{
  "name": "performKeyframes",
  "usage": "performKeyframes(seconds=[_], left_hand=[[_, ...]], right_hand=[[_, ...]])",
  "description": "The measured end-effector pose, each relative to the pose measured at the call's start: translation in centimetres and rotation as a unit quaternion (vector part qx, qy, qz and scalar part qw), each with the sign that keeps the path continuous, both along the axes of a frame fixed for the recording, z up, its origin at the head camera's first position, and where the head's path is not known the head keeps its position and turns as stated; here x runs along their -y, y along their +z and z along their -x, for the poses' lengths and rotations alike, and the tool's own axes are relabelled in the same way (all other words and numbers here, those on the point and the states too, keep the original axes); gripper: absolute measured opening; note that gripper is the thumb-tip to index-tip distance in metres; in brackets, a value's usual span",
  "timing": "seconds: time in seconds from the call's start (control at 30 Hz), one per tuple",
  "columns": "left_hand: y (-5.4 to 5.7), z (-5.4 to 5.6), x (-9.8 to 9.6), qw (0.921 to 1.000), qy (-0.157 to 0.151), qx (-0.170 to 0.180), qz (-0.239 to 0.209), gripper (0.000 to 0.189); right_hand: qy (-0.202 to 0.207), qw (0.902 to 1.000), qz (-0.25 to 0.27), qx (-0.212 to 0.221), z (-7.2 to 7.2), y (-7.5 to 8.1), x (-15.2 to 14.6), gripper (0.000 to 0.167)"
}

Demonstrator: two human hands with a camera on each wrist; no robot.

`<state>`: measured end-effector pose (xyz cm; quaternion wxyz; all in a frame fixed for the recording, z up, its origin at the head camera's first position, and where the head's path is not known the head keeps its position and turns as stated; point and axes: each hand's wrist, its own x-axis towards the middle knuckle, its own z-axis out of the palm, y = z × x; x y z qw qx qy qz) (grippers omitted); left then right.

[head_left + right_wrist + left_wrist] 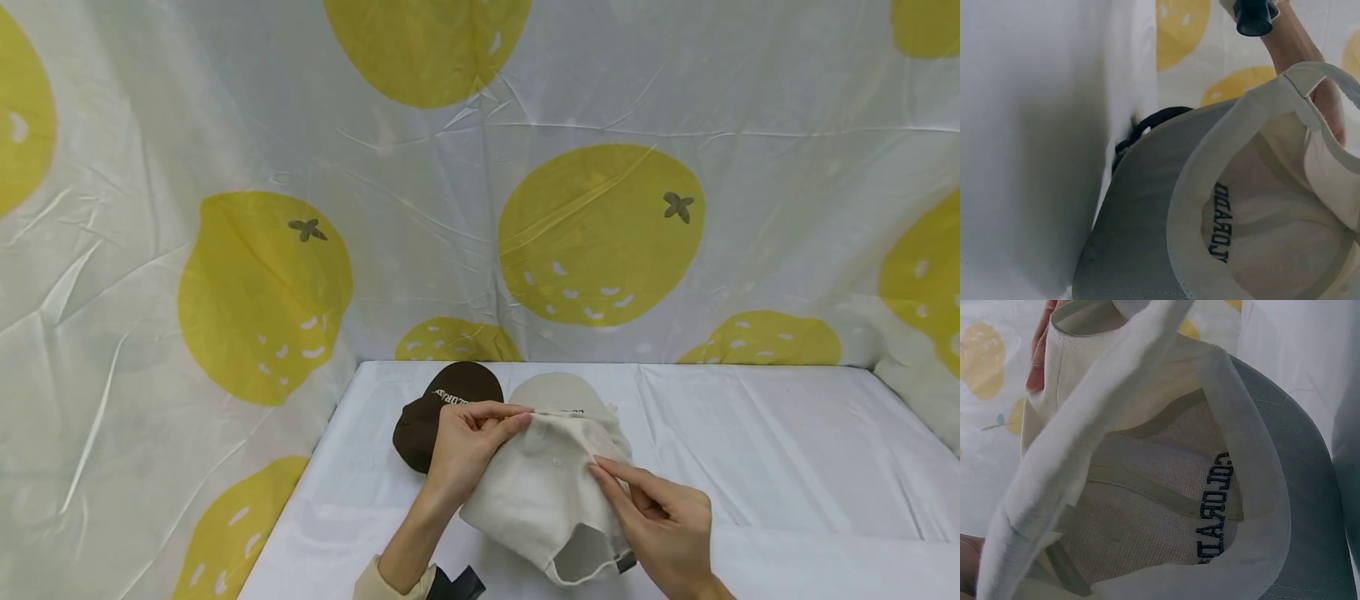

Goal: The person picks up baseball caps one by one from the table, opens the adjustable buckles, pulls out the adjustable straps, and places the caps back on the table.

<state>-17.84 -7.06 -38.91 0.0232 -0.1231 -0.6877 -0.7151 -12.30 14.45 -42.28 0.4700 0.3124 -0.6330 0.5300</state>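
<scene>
Cream cap point(543, 487) in two-handed grip point(465, 446) point(670, 518)

In the head view, white lettering point(454, 397) on a dark brown cap point(467, 380) just beyond the left fingers point(491, 410) can be read as "COLORA", its end unclear. Right of these fingertips, small dark letters point(573, 411) on a pale cap point(558, 388) are too partly covered to be read. Inside the held cream cap point(551, 471), dark embroidery point(1213, 509) reading "COLORAD" is shown mirrored.
</scene>
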Motion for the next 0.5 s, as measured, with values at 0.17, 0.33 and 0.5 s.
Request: performKeyframes(seconds=[0.17, 0.33, 0.5], left_hand=[[0.03, 0.11, 0.00, 0.9999, 0.003, -0.009, 0.007, 0.015], [0.10, 0.11, 0.01, 0.9994, 0.017, -0.025, 0.019, 0.013], [0.08, 0.09, 0.20, 0.9974, 0.029, -0.062, 0.023, 0.010]], right_hand=[[0.008, 0.9998, 0.018, 0.004, 0.27, 0.53, 0.19, 0.014], [0.012, 0.9984, 0.035, 0.043, 0.47, 0.43, 0.25, 0.027], [-0.004, 0.9945, 0.043, 0.095, 0.67, 0.30, 0.32, 0.032]])
